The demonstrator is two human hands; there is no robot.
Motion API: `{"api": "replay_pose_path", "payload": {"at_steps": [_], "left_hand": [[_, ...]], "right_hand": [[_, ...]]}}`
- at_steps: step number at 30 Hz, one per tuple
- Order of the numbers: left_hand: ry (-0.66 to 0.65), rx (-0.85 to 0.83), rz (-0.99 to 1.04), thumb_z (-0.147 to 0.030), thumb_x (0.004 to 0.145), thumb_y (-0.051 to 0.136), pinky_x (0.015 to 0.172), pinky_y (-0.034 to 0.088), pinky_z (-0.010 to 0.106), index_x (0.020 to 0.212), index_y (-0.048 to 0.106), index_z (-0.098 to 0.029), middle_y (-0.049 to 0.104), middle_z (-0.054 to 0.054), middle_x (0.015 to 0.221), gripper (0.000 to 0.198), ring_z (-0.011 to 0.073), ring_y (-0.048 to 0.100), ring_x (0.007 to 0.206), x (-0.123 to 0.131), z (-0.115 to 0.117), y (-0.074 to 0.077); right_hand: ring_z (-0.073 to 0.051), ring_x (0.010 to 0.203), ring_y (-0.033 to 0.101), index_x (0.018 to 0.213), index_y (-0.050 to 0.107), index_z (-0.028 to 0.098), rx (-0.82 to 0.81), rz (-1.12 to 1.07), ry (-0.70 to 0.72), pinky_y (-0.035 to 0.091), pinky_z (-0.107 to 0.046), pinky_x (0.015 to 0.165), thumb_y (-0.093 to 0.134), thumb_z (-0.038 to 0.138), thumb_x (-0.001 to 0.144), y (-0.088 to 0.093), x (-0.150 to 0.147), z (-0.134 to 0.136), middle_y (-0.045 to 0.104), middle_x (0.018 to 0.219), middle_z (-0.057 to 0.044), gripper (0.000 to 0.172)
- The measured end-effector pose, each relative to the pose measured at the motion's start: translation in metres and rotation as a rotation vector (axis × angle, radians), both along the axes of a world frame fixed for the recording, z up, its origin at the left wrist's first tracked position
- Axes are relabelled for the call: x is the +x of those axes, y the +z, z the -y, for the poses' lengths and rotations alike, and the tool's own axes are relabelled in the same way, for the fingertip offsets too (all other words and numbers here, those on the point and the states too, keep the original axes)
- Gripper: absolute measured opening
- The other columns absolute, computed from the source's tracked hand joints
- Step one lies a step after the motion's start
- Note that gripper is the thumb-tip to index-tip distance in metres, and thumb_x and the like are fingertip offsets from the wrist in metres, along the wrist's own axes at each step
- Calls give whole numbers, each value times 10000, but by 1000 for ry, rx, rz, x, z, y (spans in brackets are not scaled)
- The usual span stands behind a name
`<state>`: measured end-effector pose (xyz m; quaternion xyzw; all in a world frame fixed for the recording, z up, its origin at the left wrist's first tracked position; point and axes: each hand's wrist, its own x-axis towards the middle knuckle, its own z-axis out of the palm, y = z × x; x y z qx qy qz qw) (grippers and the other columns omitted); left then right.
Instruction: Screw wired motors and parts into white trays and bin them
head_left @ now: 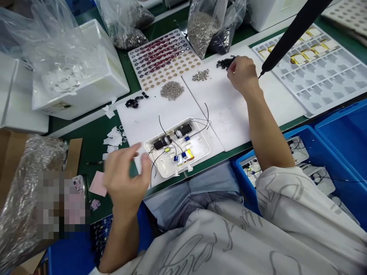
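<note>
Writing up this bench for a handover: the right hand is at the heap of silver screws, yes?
No: the head view shows the right hand at the heap of small black rings on the white sheet, not at the silver screws.

**Hands work well apart, right reaching, left raised**

The right hand [242,74] stretches far forward, wrist bent, its fingertips [231,67] curled downward. The left hand [126,179] sits lower and closer to the body, slightly blurred, its fingers [133,151] loosely spread and raised. Both forearms are bare; the right forearm [265,130] runs up the view, the left forearm [120,240] rises from the bottom edge.
</note>
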<state>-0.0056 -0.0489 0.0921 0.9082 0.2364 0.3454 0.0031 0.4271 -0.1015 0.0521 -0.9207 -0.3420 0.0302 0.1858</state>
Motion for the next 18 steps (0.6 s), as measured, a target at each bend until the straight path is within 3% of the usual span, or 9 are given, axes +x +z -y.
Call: {"api": "replay_pose_path", "payload": {"at_steps": [3, 5, 7, 10, 13, 18], "left_hand": [[-398, 28, -392, -171, 990, 598, 845, 535, 369, 1236, 688, -189, 720, 90, 1077, 263, 238, 681, 972, 21, 4, 5], [-538, 9, -642, -198, 1043, 509, 875, 533, 381, 1271, 678, -209, 702, 96, 1152, 284, 245, 673, 1026, 30, 4, 4], [-596, -17, -739, -204, 1059, 473, 909, 535, 392, 1316, 665, -226, 686, 98, 1203, 322, 249, 665, 1056, 34, 3, 0], [-654, -6, -759, -195, 1036, 514, 927, 535, 410, 1332, 659, -260, 674, 100, 1219, 336, 268, 659, 1075, 35, -1, -7], [-733, 29, -741, -177, 1010, 569, 910, 528, 402, 1261, 687, -262, 678, 101, 1179, 290, 261, 655, 1037, 38, -6, -16], [-825, -30, -498, -111, 958, 651, 923, 531, 388, 1217, 695, -191, 704, 122, 1094, 274, 236, 675, 969, 51, -15, -28]], "right_hand": [[-171, 1034, 556, 1089, 638, 137, 8, 13, 97, 463, -347, 967, 432, 130, 1009, 5, -35, 22, 615, 1171, -140, 222], [-185, 1005, 567, 1040, 631, 106, -28, 0, 154, 471, -384, 981, 443, 127, 1000, 3, -56, 41, 614, 1103, -149, 193], [-204, 997, 571, 1031, 625, 92, -75, -27, 180, 482, -419, 990, 467, 136, 991, -4, -72, 58, 610, 1106, -150, 169], [-243, 1077, 568, 1067, 631, 96, -110, -89, 160, 483, -445, 1029, 470, 154, 991, -17, -92, 73, 596, 1191, -154, 186], [-276, 1210, 524, 1123, 637, 111, -35, -113, 115, 470, -429, 1059, 406, 171, 1028, -28, -106, 76, 569, 1283, -162, 257], [-249, 1270, 511, 1265, 624, 140, 12, -97, -11, 471, -358, 1039, 319, 153, 1070, -45, -112, 68, 524, 1409, -129, 362]]}}
